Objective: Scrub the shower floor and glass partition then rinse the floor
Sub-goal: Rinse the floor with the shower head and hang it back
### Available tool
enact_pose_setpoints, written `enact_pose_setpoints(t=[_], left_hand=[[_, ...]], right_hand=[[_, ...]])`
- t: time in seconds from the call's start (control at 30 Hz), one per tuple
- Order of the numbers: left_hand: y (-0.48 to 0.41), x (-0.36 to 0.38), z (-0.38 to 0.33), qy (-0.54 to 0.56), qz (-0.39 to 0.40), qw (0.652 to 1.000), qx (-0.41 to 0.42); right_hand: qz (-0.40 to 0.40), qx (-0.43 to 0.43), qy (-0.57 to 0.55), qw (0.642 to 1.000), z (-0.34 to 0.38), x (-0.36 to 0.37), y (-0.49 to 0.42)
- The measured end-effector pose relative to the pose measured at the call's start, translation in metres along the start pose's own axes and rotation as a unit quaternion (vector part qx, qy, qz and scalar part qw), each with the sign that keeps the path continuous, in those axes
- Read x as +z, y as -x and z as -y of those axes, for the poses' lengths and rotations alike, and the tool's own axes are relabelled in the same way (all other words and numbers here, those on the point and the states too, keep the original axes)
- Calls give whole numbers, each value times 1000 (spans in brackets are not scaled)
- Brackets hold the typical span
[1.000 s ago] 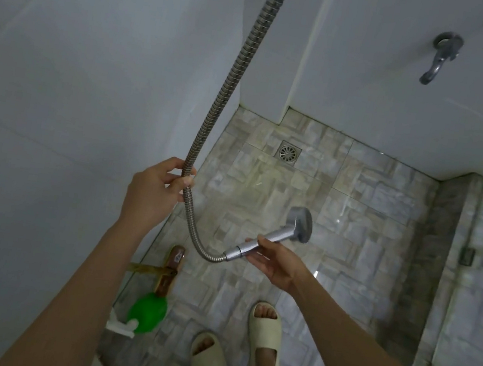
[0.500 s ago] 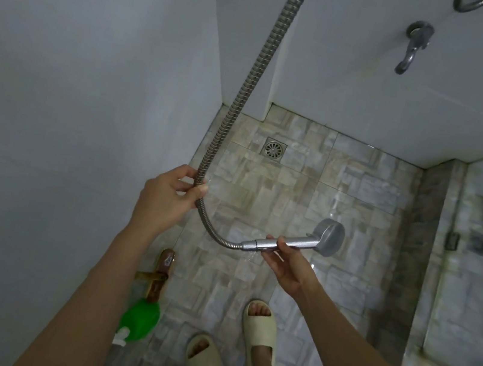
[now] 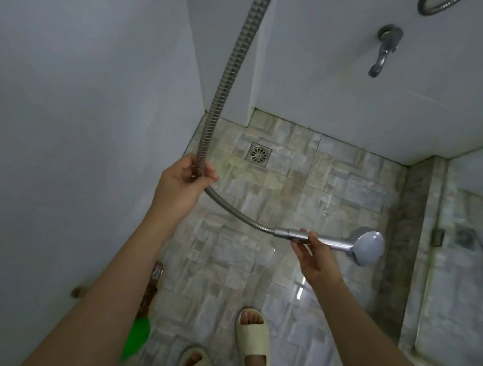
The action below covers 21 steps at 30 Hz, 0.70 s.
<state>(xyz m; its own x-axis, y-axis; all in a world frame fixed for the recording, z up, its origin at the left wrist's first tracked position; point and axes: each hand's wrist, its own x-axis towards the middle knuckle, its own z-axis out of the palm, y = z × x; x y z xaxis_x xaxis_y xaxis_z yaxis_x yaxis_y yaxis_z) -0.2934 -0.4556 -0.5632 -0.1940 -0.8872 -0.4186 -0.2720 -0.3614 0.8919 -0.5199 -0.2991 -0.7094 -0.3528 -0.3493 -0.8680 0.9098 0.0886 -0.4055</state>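
- Shower floor (image 3: 252,263): grey-beige stone-pattern tiles, spans the middle of the view from the far wall down to the person's feet; glossy wet patch near the right foot.
- Plain white walls (image 3: 58,90): on the left and at the far end.
- Glass partition (image 3: 471,282): right edge of the floor, behind a low tiled kerb, small metal fitting on its frame; reflects the tiles.
- Ribbed steel shower hose (image 3: 236,55): drops from the top of the view, bends at the left hand, runs right to the shower head.
- Left hand (image 3: 183,180): fingers curled round the hose at the bend, above the floor's left side.
- Right hand (image 3: 314,254): thumb and fingers holding the shower head by its handle.
- Chrome round-faced shower head (image 3: 367,247): held roughly level, face turned toward the glass side.
- Cream rubber slides (image 3: 253,336): on both feet, bottom centre.
- Bright green object (image 3: 136,337): bottom left, mostly hidden behind the left forearm; can't tell what it is.
- Chrome wall tap (image 3: 385,47): far wall, lever down.
- Square metal floor drain (image 3: 259,154): far left corner of the floor.
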Motion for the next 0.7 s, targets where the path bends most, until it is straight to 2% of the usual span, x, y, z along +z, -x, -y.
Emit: enact_pose_setpoints(t=[0.2,0.3,0.5,0.7], left_hand=[[-15,5,-25,90,39,995,-7],[-24,3,-29,62,7,998,12],[-49,-5,-29,-34,-56,998,-1],[-58,-10,-27,-73,-67,995,-7]], right_hand=[[4,-49,57,997,48,15,-15],[24,-79,80,993,66,32,-21],[60,-124,126,982,92,74,-26],[75,-168,159,970,103,113,-29]])
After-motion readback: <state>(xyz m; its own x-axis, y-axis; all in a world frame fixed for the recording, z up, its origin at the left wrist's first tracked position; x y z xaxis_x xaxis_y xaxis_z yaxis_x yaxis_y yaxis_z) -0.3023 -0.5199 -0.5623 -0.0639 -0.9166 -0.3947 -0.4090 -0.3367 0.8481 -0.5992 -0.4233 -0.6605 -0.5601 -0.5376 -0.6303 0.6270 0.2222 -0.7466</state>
